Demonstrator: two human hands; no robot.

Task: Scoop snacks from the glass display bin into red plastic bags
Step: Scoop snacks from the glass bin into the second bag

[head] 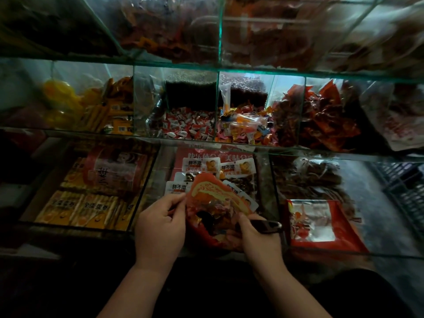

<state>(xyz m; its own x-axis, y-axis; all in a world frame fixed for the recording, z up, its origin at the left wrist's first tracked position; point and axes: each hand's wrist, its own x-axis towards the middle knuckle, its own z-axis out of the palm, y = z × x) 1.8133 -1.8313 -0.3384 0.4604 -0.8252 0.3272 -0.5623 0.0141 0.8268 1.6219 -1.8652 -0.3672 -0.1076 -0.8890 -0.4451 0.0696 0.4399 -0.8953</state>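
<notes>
Two sets of fingers (178, 198), left hand (160, 222) and right hand (258, 237), pinch the red bag (213, 193) open mid-fill, so next one likely frees to scoop the bin (146, 187).

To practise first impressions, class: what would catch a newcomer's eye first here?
The red plastic bag, low in the centre, is pinched open by the left grip and right grip, with wrapped snacks inside. Above it, a glass bin holds red-and-white candies; at lower left lie yellow packets.
</notes>
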